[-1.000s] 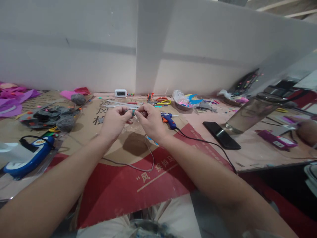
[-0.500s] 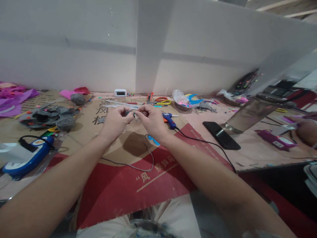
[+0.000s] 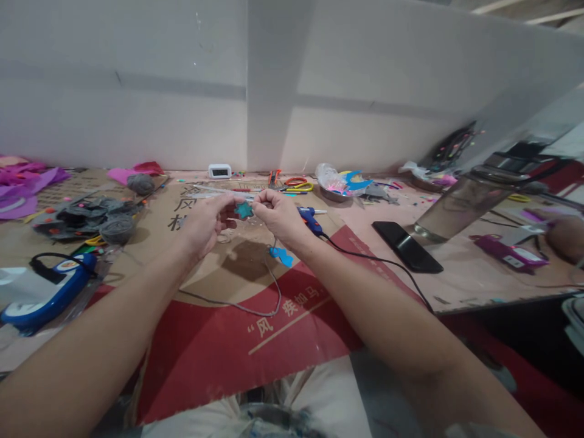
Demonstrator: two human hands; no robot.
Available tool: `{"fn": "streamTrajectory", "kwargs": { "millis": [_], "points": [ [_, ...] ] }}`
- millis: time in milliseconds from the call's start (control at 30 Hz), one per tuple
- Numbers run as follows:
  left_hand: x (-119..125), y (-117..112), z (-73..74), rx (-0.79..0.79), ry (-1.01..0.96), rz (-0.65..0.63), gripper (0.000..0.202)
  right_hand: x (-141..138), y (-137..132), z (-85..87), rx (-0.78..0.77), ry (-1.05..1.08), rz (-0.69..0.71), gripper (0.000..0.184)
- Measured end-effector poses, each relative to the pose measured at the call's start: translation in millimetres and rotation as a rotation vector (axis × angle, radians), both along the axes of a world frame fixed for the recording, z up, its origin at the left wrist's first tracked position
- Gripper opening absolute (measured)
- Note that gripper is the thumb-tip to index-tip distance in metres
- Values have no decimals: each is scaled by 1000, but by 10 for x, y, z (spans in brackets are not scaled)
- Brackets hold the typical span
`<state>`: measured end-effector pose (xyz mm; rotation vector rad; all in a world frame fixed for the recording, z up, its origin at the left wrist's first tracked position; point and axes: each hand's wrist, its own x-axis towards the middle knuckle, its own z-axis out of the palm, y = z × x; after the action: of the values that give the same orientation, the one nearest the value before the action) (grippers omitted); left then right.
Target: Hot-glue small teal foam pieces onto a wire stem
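Observation:
A small teal star (image 3: 244,210) is held up over the cardboard, its flat face showing. My left hand (image 3: 207,226) has its fingers curled at the star's left edge. On the opposite edge, my right hand (image 3: 279,218) pinches the star between thumb and finger. A thin grey cord (image 3: 237,304) loops over the cardboard and rises toward my right hand, where its end is hidden. Below that hand lies a bright blue cut-out (image 3: 281,257). A blue glue gun (image 3: 310,220) rests just beyond my right wrist.
Cardboard (image 3: 205,353) covers the table before me. Scissors (image 3: 298,184), a white clock (image 3: 219,171) and a bowl (image 3: 335,193) stand behind. Grey yarn (image 3: 117,228) lies left; a phone (image 3: 406,246) and a bottle (image 3: 460,207) right. Another person's hand (image 3: 566,237) is at far right.
The teal star has turned so its face now shows between my hands. My left fingers have loosened from their tight pinch and spread slightly. The blue cut-out shows more fully.

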<state>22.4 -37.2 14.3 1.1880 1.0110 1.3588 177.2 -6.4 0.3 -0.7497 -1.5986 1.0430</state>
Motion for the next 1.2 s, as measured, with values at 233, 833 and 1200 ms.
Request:
{"fn": "streamTrajectory", "kwargs": {
  "millis": [233,833,1200],
  "points": [
    [-12,-20,-19,67,195,-43,12,-3,-9,-3,13,-50,20,10],
    [-11,-8,-7,-82,97,-52,31,17,-9,3,-138,-88,109,15],
    [-141,-19,99,185,663,-30,18,55,37,-12,14,-282,93,7]
  ]
}}
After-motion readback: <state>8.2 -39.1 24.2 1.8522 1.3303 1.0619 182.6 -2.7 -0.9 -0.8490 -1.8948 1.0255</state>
